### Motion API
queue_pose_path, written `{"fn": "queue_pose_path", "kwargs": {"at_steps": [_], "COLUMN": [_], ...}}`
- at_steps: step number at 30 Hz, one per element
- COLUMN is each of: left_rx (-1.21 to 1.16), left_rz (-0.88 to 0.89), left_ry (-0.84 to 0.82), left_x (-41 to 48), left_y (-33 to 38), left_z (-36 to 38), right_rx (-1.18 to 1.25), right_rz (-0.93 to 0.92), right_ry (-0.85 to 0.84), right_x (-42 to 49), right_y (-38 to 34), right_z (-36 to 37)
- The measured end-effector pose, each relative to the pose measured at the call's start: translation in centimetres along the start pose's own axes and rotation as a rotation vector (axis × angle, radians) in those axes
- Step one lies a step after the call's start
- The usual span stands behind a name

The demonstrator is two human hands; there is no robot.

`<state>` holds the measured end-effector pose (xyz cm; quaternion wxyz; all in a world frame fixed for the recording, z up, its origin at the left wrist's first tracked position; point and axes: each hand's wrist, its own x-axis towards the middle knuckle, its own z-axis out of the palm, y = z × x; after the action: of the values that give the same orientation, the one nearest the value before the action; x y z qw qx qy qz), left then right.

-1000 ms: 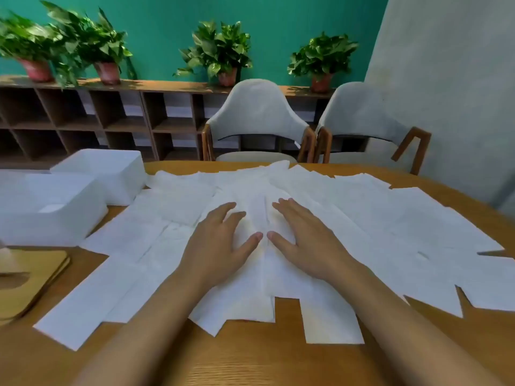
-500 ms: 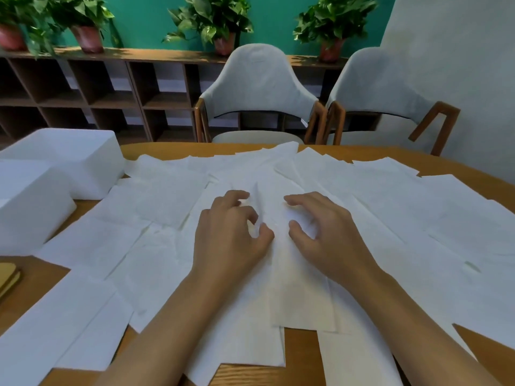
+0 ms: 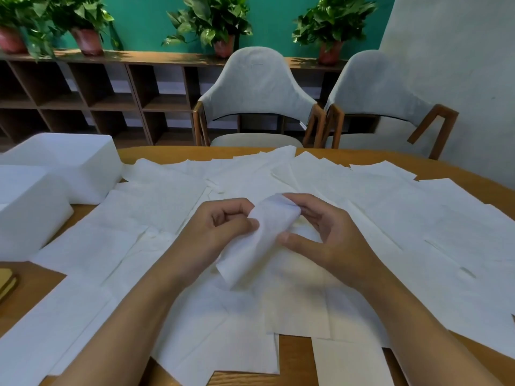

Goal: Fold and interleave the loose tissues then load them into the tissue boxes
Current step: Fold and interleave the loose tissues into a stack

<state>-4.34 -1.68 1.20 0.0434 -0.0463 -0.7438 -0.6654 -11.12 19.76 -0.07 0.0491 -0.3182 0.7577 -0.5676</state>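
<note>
The left grip (image 3: 223,229), fingers curled, pinches one edge of a tissue (image 3: 250,246). The right grip (image 3: 331,238) holds the opposite edge between thumb and fingers. The tissue spans both grips, over loose tissues (image 3: 390,218) on the worktop (image 3: 294,358). Two tissue boxes (image 3: 64,165) sit well left of the left grip.

Wooden table (image 3: 295,358): loose white tissues (image 3: 390,218) lie flat and overlapping across most of the top. Two white boxes at left, near box (image 3: 30,213) touching far box (image 3: 69,165). Tan flat item (image 3: 7,282) near-left, cut off by frame.
</note>
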Motion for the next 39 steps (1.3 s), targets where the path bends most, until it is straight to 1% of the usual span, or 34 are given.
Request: {"fn": "queue_pose_path", "kwargs": {"at_steps": [3, 7, 10, 13, 15, 17, 19, 21, 22, 24, 25, 28, 30, 32, 34, 37, 39], "left_rx": [-0.015, 0.02, -0.011, 0.023, 0.019, -0.028, -0.023, 0.025, 0.051, 0.097, 0.142, 0.46, 0.566, 0.603, 0.608, 0.551, 0.524], "left_rz": [-0.027, -0.079, -0.035, -0.002, 0.009, 0.002, -0.006, 0.035, 0.057, 0.075, 0.079, 0.094, 0.139, 0.273, 0.39, 0.406, 0.398], "left_ry": [0.041, 0.035, 0.041, 0.112, 0.155, 0.214, 0.284, 0.328, 0.346, 0.361, 0.337, 0.235, 0.259, 0.304, 0.311, 0.306, 0.296], "left_x": [-0.1, -0.3, -0.8, -1.0, -1.0, -0.8, -0.6, -0.5, -0.4, -0.4, -0.4, -0.6, -0.8, -0.8, -0.7, -0.6, -0.8], "left_y": [0.1, -0.2, 0.3, 1.1, 1.4, 1.5, 1.3, 0.8, 0.5, 0.0, -0.1, -0.5, -0.6, -0.6, -0.6, -0.2, 0.1], "left_z": [-0.4, -0.7, -0.2, 0.5, 0.9, 1.0, 0.8, 0.7, 0.6, 0.4, 0.2, -0.1, 0.0, 0.1, 0.1, 0.0, 0.2], "right_rx": [0.115, 0.229, 0.318, 0.281, 0.245, 0.267, 0.305, 0.263, 0.218, 0.137, 0.1, 0.087, 0.115, 0.14, 0.159, 0.14, 0.038], "right_rz": [0.034, 0.058, 0.053, 0.068, 0.089, 0.111, 0.102, 0.074, 0.071, 0.096, 0.107, 0.078, 0.058, 0.056, 0.062, 0.083, 0.061], "right_ry": [0.06, 0.094, 0.175, 0.33, 0.377, 0.315, 0.174, 0.071, 0.059, 0.105, 0.143, 0.206, 0.231, 0.23, 0.205, 0.191, 0.221], "right_x": [-0.1, 0.0, -0.1, 0.0, 0.0, 0.1, -0.1, -0.3, -0.3, -0.4, -0.5, -0.5, -0.6, -0.7, -0.7, -0.7, -0.6], "right_y": [-0.4, -1.0, -1.8, -2.1, -2.0, -2.0, -1.9, -1.6, -1.4, -1.1, -1.0, -1.3, -1.6, -1.8, -2.0, -2.1, -1.8], "right_z": [-0.1, -0.4, -0.7, -0.9, -0.9, -0.9, -1.0, -1.0, -0.9, -0.8, -0.7, -0.9, -1.0, -1.0, -0.9, -0.6, -0.4]}}
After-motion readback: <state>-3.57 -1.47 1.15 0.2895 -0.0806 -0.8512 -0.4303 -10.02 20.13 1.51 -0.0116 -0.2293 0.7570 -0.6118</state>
